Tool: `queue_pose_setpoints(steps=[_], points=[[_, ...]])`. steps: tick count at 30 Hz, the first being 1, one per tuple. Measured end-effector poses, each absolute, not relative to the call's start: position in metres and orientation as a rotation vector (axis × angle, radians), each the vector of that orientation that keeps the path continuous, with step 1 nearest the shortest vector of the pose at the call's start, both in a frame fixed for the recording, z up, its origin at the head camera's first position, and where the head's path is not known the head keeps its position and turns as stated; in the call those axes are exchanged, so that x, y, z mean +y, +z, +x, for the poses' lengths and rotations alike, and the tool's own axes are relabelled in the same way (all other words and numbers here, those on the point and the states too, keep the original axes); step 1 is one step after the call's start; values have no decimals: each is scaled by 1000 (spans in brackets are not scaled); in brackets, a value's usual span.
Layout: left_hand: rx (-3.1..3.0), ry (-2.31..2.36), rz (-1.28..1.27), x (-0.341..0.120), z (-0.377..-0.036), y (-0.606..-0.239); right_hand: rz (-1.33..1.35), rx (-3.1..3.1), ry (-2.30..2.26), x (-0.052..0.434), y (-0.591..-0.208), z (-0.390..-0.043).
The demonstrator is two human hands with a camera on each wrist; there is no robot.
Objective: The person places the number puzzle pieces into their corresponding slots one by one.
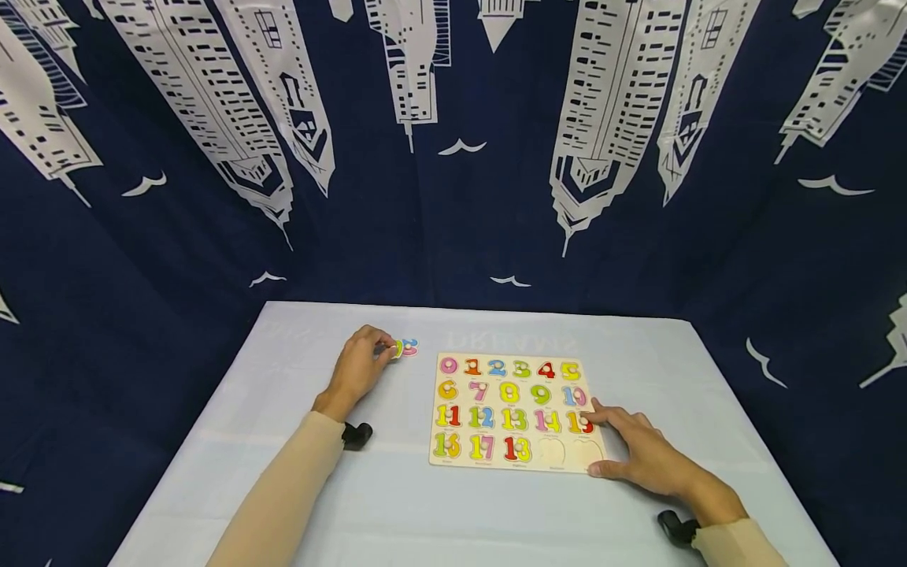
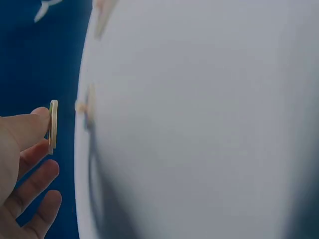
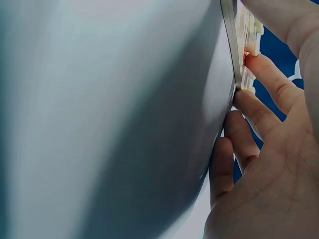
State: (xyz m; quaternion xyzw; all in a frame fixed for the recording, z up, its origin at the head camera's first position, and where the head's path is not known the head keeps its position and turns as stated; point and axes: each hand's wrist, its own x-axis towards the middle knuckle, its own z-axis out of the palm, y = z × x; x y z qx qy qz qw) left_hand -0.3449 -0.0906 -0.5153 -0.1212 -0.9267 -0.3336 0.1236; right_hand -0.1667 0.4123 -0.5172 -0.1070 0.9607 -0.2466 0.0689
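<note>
My left hand (image 1: 357, 366) pinches a small wooden number piece (image 2: 54, 124) between thumb and index finger, seen edge-on in the left wrist view; its number is not readable. Right beside it on the table lies a pink and blue number piece (image 1: 410, 346). A wooden number puzzle board (image 1: 496, 465) lies to the right, with colourful knobbed numbers in rows and two bare recesses at the lower right. My right hand (image 1: 648, 457) touches the board's right edge, its thumb at the lower corner and its index finger on the number 15 piece (image 1: 583, 423).
A white cloth covers the table (image 1: 397, 512). Behind it hangs a dark blue curtain (image 1: 425, 236) printed with white buildings and birds. A black wrist camera (image 1: 357, 435) sits on the left wrist, and another black camera (image 1: 677, 528) on the right.
</note>
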Motion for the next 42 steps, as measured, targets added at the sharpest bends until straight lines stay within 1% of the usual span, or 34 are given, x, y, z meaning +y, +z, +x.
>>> queue_pose_setpoints(steps=[8, 18, 31, 36, 42], points=[[-2658, -1067, -535, -58, -324, -501, -313, 2879, -744, 410, -514, -170], [-2654, -1112, -837, -5, -288, -494, -338, 2896, -746, 410, -515, -170], [-2704, -877, -1214, 81, -238, -516, -329, 2885, -735, 414, -517, -168], [-2670, -754, -1315, 107, -229, -524, -327, 2873, -746, 414, -519, -167], [-2634, -627, -1332, 127, -227, -528, -349, 2884, -768, 415, -519, -167]])
